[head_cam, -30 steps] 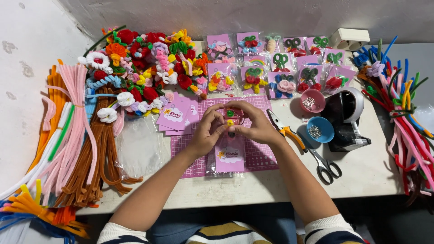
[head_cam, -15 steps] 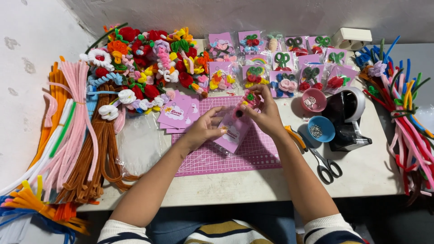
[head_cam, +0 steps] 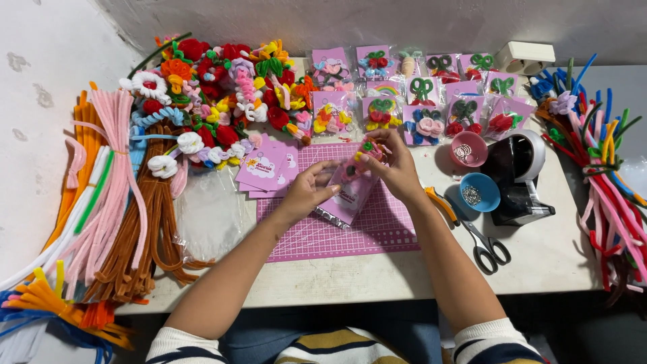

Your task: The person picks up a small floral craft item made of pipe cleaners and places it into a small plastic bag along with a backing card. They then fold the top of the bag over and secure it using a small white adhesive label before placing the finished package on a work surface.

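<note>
From the head camera, your left hand pinches the lower side of a pink card packet, tilted above the pink cutting mat. Your right hand grips its top end, fingers bent round the small flower charm. Behind, rows of pink packaged charms lie flat; loose pink cards lie left.

Lying on the cutting mat at table centre: the carded packet. Sitting left of it, pipe cleaner bundles; right, pliers, scissors, tape dispenser; behind, packaged charms.
</note>
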